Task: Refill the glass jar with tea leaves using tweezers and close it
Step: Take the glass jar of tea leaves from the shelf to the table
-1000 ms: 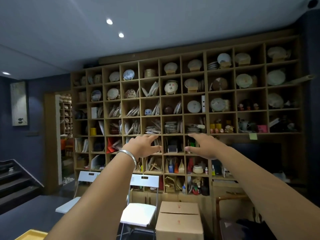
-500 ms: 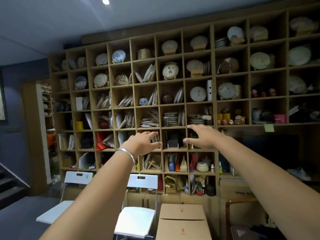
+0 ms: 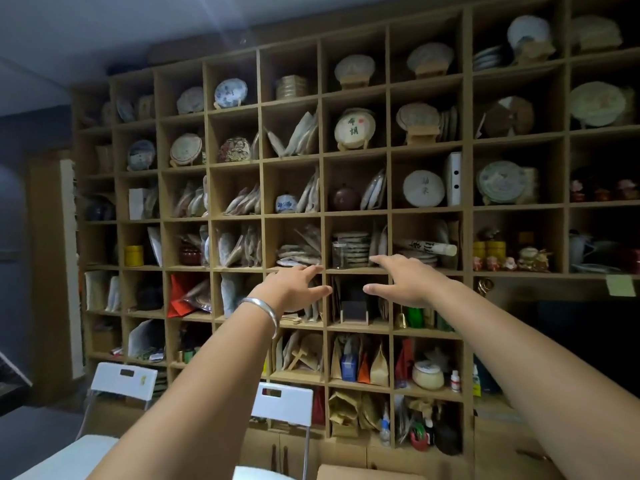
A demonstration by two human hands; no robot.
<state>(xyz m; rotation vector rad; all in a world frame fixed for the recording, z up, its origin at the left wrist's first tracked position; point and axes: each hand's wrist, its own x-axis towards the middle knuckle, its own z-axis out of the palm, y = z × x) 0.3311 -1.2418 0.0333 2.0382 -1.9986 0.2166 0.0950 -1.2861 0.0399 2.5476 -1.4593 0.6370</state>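
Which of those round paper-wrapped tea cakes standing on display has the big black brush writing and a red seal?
The tea cake in the second row from the top, above the gap between the two hands. Its pale wrapper shows two large black characters and a red mark; its neighbours look plain or faintly printed.

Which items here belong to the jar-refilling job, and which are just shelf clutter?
Job: glass jar in the cubby just above both hands; left hand and right hand, both open, holding nothing. No tweezers visible.

Clutter: wrapped tea cakes, blue-white pot, yellow tin, white chairs.

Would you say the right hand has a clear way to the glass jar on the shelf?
Probably yes: the glass jar stands at the open front of its cubby, and the empty right hand is stretched towards it with nothing between them.
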